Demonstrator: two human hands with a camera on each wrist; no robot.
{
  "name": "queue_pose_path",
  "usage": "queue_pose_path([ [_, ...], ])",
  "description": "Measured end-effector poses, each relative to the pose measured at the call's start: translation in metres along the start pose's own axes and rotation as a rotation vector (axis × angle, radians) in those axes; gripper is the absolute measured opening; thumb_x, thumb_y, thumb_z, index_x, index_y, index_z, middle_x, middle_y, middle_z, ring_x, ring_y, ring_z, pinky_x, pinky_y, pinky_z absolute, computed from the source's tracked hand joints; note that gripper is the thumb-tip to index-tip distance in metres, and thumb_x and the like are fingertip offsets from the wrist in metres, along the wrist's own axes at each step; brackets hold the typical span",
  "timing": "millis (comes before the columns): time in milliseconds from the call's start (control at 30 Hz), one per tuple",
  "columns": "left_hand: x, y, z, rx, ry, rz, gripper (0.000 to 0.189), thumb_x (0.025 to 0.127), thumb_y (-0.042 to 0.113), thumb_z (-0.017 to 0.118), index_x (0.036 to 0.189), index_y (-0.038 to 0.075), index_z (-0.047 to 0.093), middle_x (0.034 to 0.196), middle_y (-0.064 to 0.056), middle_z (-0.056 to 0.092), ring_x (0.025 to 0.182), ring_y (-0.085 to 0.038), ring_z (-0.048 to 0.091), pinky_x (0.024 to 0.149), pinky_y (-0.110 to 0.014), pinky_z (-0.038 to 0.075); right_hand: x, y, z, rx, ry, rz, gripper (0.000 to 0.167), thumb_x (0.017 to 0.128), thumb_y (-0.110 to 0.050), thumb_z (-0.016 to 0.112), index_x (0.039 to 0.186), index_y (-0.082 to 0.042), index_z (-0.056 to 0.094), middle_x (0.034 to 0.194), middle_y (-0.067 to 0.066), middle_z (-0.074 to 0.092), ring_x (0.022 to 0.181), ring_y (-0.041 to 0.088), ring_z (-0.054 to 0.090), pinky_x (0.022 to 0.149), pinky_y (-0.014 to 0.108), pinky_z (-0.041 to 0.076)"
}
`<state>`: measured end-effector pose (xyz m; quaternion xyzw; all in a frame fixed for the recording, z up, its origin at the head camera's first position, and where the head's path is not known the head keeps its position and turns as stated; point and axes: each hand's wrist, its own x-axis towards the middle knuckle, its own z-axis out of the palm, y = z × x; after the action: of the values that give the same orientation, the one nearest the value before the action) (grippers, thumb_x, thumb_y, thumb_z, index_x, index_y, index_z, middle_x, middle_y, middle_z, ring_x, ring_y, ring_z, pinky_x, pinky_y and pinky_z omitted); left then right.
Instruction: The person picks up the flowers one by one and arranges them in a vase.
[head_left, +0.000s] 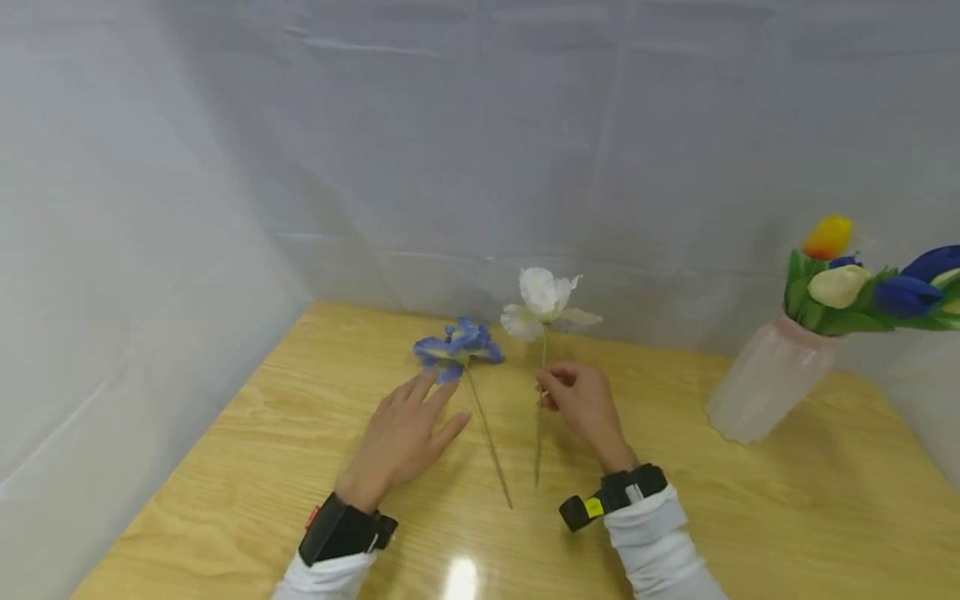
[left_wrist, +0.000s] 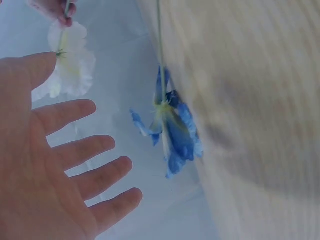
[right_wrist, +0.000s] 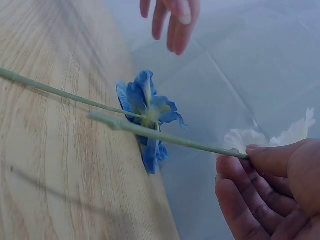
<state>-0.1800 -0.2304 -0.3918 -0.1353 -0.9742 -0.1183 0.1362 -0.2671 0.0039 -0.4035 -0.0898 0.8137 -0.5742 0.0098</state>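
Observation:
Between thumb and fingertips, my right hand (head_left: 583, 406) pinches the thin green stem of a white artificial flower (head_left: 546, 298). In the right wrist view the stem's lower end sticks out past the fingers, above the table. A blue artificial flower (head_left: 459, 346) lies on the table to the left, its stem (head_left: 489, 437) pointing toward me. My left hand (head_left: 405, 429) hovers palm down near the blue flower's petals with its fingers spread. The left wrist view shows that hand (left_wrist: 65, 155) holding nothing, apart from the blue flower (left_wrist: 175, 130).
A pale pink-white vase (head_left: 772, 379) stands at the right of the wooden table (head_left: 262, 467). It holds yellow-orange, white and blue tulips (head_left: 840, 286) with green leaves, some leaning far right. A grey-white sheet (head_left: 420, 150) hangs behind the table.

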Motion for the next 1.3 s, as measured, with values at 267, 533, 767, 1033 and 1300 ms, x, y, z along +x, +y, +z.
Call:
queue_pose_path([
  [267, 0.015, 0.008, 0.009, -0.049, -0.029, 0.06, 0.053, 0.097, 0.045, 0.051, 0.137, 0.01, 0.053, 0.144, -0.018, 0.041, 0.128, -0.039, 0.041, 0.103, -0.054, 0.034, -0.009, 0.003, -0.026, -0.008, 0.049, -0.01, 0.022, 0.093, -0.018, 0.065, 0.103, 0.0, 0.071, 0.086, 0.011, 0.069, 0.068, 0.015, 0.065, 0.064, 0.026, 0.056],
  [533, 0.031, 0.021, 0.017, -0.037, -0.065, 0.131, 0.052, 0.098, 0.046, 0.049, 0.136, 0.011, 0.053, 0.144, -0.019, 0.041, 0.128, -0.038, 0.041, 0.104, -0.052, 0.034, -0.019, 0.015, -0.047, -0.008, 0.087, -0.031, 0.022, 0.093, -0.017, 0.065, 0.101, 0.002, 0.071, 0.085, 0.013, 0.069, 0.068, 0.016, 0.065, 0.064, 0.024, 0.055],
  [767, 0.042, 0.033, 0.024, -0.058, -0.075, 0.187, 0.053, 0.098, 0.047, 0.049, 0.136, 0.011, 0.054, 0.145, -0.019, 0.04, 0.128, -0.038, 0.041, 0.104, -0.052, 0.033, -0.031, 0.019, -0.074, -0.08, 0.125, -0.005, 0.027, 0.095, -0.024, 0.062, 0.107, -0.001, 0.07, 0.09, 0.016, 0.07, 0.074, 0.016, 0.067, 0.068, 0.025, 0.055],
  [1033, 0.046, 0.048, 0.031, -0.056, -0.115, 0.198, 0.054, 0.098, 0.048, 0.045, 0.137, 0.012, 0.053, 0.146, -0.017, 0.04, 0.129, -0.037, 0.041, 0.104, -0.052, 0.033, -0.04, 0.027, -0.083, -0.049, 0.136, 0.001, 0.023, 0.095, -0.016, 0.062, 0.105, 0.003, 0.07, 0.088, 0.016, 0.069, 0.071, 0.016, 0.066, 0.066, 0.024, 0.055],
  [1300, 0.046, 0.052, 0.035, -0.077, -0.107, 0.211, 0.053, 0.098, 0.048, 0.046, 0.136, 0.011, 0.054, 0.145, -0.018, 0.041, 0.128, -0.036, 0.042, 0.104, -0.052, 0.033, -0.05, 0.031, -0.087, -0.052, 0.153, -0.028, 0.022, 0.094, -0.016, 0.064, 0.103, 0.003, 0.071, 0.087, 0.012, 0.07, 0.073, 0.02, 0.067, 0.068, 0.025, 0.056],
])
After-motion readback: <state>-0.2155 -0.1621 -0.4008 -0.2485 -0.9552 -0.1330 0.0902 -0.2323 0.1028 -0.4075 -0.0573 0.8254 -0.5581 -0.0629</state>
